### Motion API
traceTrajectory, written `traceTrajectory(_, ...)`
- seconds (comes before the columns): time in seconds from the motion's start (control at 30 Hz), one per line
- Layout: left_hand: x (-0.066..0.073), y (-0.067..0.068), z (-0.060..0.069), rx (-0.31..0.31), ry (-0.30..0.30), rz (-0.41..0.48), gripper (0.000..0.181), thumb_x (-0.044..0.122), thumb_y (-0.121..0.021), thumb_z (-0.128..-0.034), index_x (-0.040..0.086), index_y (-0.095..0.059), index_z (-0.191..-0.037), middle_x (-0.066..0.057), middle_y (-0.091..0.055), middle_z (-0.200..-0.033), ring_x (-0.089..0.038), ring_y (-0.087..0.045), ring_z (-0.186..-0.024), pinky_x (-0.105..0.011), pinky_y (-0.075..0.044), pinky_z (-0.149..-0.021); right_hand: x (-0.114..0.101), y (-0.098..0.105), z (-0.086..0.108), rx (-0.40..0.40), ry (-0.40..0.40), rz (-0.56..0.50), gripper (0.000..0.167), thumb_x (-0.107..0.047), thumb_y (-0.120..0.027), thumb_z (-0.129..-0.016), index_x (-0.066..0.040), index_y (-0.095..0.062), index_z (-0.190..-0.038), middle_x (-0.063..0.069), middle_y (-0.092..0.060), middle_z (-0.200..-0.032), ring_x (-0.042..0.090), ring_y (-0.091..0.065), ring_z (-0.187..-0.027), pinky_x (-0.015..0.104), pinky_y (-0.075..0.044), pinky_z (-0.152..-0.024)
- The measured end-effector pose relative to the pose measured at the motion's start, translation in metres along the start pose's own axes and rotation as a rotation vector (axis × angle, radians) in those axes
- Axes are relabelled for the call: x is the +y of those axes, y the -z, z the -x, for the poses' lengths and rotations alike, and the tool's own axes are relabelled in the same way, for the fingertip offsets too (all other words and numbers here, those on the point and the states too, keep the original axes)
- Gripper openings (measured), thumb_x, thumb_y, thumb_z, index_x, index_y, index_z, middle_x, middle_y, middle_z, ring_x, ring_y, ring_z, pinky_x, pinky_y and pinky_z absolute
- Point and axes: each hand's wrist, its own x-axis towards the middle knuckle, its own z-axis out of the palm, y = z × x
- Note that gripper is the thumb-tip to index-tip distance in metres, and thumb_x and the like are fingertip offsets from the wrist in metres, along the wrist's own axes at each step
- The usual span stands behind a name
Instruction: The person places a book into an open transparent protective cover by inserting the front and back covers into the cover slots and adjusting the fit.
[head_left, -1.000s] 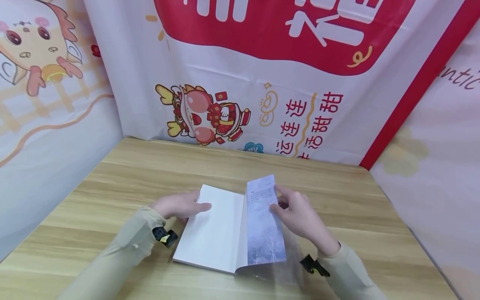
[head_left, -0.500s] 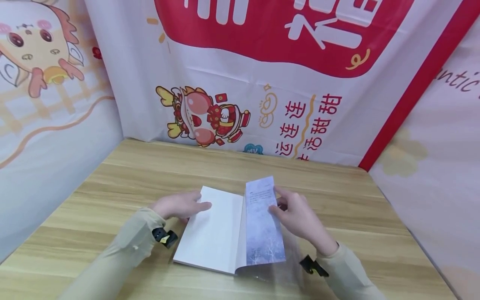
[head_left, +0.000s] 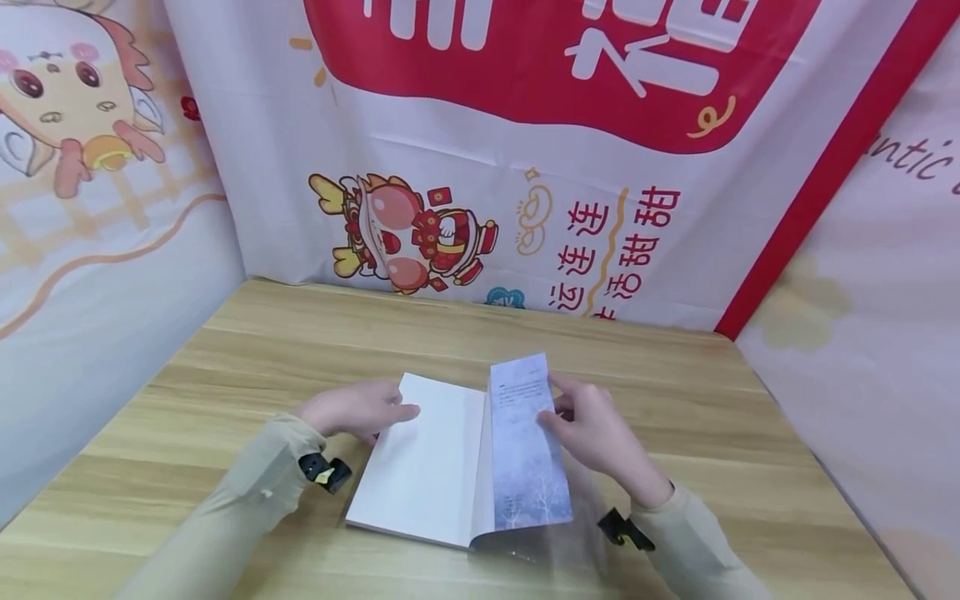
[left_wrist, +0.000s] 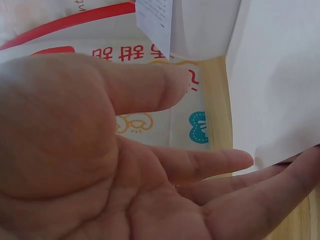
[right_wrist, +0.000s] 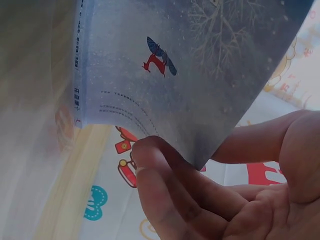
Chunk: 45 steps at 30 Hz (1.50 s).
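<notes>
An open book lies on the wooden table in the head view, its blank white page (head_left: 427,467) facing up. Its bluish cover (head_left: 528,467), with a folded flap, small print and pale trees, stands raised at the right. My right hand (head_left: 600,429) pinches the cover's outer edge between thumb and fingers; the right wrist view shows the cover's outside (right_wrist: 195,85) with a small red animal. At the book's left edge is my left hand (head_left: 360,410), thumb above the page. In the left wrist view its fingers extend along and under the book's edge, the thumb apart from it.
Clear plastic (head_left: 573,542) shows below the raised cover, on the table (head_left: 247,375). Behind the table hangs a printed white and red cloth (head_left: 450,133). Printed panels (head_left: 112,225) flank both sides. Each wrist wears a black strap (head_left: 325,472).
Almost nothing differs. The left hand has shifted very slightly left; the right hand keeps its hold on the raised cover.
</notes>
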Motion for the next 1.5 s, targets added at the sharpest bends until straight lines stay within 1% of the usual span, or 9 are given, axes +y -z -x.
traceTrajectory(0.17, -0.004, 0.002, 0.004, -0.013, -0.007, 0.021, 0.041, 0.039, -0.056, -0.0996, 0.0, -0.059, -0.112, -0.011, -0.055, -0.083, -0.025, -0.061, -0.073, -0.038, -0.052, -0.068, 0.0, -0.001, -0.003, -0.003, -0.028, 0.012, 0.055, 0.0, -0.07, -0.086, 0.003, -0.052, -0.138, 0.0, -0.065, -0.07, 0.012, -0.047, -0.049, 0.024, -0.037, -0.044)
traceTrajectory(0.47, -0.009, 0.003, 0.007, -0.075, -0.003, 0.106, 0.039, 0.038, -0.055, -0.1003, 0.0, -0.057, -0.111, -0.015, -0.057, -0.089, -0.027, -0.063, -0.081, -0.041, -0.057, -0.073, 0.006, -0.007, -0.004, -0.031, -0.061, -0.029, 0.042, 0.0, -0.07, -0.086, 0.0, -0.063, -0.127, 0.0, -0.065, -0.07, 0.013, -0.046, -0.049, 0.024, -0.035, -0.044)
traceTrajectory(0.73, -0.005, 0.004, 0.008, -0.078, -0.02, 0.044, 0.041, 0.04, -0.056, -0.0997, 0.001, -0.06, -0.112, -0.012, -0.06, -0.097, -0.025, -0.062, -0.079, -0.041, -0.055, -0.072, 0.01, -0.012, -0.006, -0.063, -0.134, -0.116, 0.034, -0.001, -0.07, -0.088, 0.003, -0.063, -0.121, 0.002, -0.068, -0.076, 0.016, -0.058, -0.058, 0.03, -0.047, -0.051)
traceTrajectory(0.83, -0.003, 0.005, 0.006, -0.076, -0.027, 0.031, 0.053, 0.042, -0.055, -0.0996, -0.003, -0.054, -0.129, -0.018, -0.059, -0.115, -0.031, -0.062, -0.09, -0.046, -0.054, -0.08, 0.009, -0.013, -0.004, -0.066, -0.161, -0.145, 0.026, -0.003, -0.071, -0.089, 0.004, -0.062, -0.113, 0.003, -0.067, -0.072, 0.018, -0.061, -0.059, 0.035, -0.053, -0.053)
traceTrajectory(0.93, -0.001, 0.004, 0.005, -0.047, -0.044, 0.008, 0.069, 0.045, -0.053, -0.0998, -0.008, -0.041, -0.142, -0.025, -0.048, -0.138, -0.042, -0.054, -0.115, -0.056, -0.046, -0.094, 0.009, -0.014, -0.002, -0.088, -0.169, -0.188, 0.018, -0.003, -0.07, -0.089, 0.002, -0.06, -0.103, 0.005, -0.065, -0.066, 0.022, -0.062, -0.057, 0.041, -0.055, -0.054)
traceTrajectory(1.03, 0.002, 0.002, 0.001, 0.019, -0.082, -0.001, 0.071, 0.045, -0.051, -0.1003, -0.007, -0.036, -0.146, -0.027, -0.038, -0.148, -0.044, -0.039, -0.132, -0.061, -0.037, -0.102, 0.009, -0.014, -0.002, -0.113, -0.158, -0.221, 0.015, -0.004, -0.07, -0.09, 0.0, -0.056, -0.096, 0.006, -0.063, -0.063, 0.026, -0.063, -0.057, 0.044, -0.055, -0.053)
traceTrajectory(1.23, 0.015, -0.01, -0.006, 0.186, -0.184, 0.131, 0.058, 0.038, -0.054, -0.101, -0.001, -0.045, -0.143, -0.021, -0.047, -0.142, -0.037, -0.052, -0.123, -0.053, -0.047, -0.096, 0.009, -0.016, -0.001, -0.156, -0.134, -0.252, 0.015, -0.007, -0.069, -0.091, -0.001, -0.056, -0.087, 0.008, -0.062, -0.064, 0.025, -0.061, -0.054, 0.033, -0.05, -0.047)
traceTrajectory(1.33, 0.025, -0.021, -0.007, 0.209, -0.217, 0.204, 0.054, 0.036, -0.055, -0.1006, 0.0, -0.048, -0.14, -0.019, -0.05, -0.141, -0.034, -0.056, -0.12, -0.05, -0.049, -0.093, 0.009, -0.017, -0.001, -0.17, -0.119, -0.259, 0.017, -0.008, -0.068, -0.092, -0.001, -0.055, -0.083, 0.009, -0.061, -0.063, 0.021, -0.058, -0.052, 0.03, -0.048, -0.045)
traceTrajectory(1.5, 0.038, -0.039, -0.006, 0.191, -0.228, 0.255, 0.052, 0.033, -0.057, -0.1004, 0.002, -0.047, -0.141, -0.018, -0.05, -0.141, -0.031, -0.059, -0.116, -0.049, -0.052, -0.09, 0.009, -0.019, -0.003, -0.178, -0.114, -0.256, 0.017, -0.009, -0.068, -0.093, -0.002, -0.057, -0.082, 0.011, -0.059, -0.062, 0.018, -0.053, -0.049, 0.026, -0.045, -0.044)
